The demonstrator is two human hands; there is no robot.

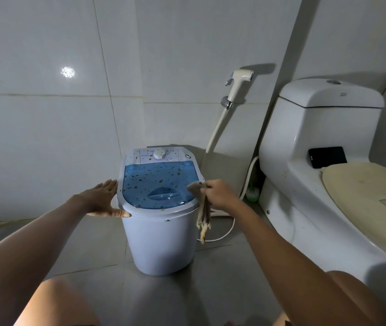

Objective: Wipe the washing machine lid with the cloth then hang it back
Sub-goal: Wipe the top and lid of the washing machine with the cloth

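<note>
Washing machine lid (156,184), blue, brown-speckled, sits closed on small machine (161,241) on floor beside toilet (304,142). Left hand (102,201) flat, fingers straight, against machine's left rim. Right hand (220,194) pinches cloth (202,208), dangling at lid's right edge.

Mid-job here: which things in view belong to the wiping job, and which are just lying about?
Job:
- small white washing machine with speckled blue translucent lid
- beige frayed cloth, gripped by right hand
- left hand, flat against the machine's rim

Lying about:
- white ceramic toilet
- black phone
- cream bidet sprayer
</note>
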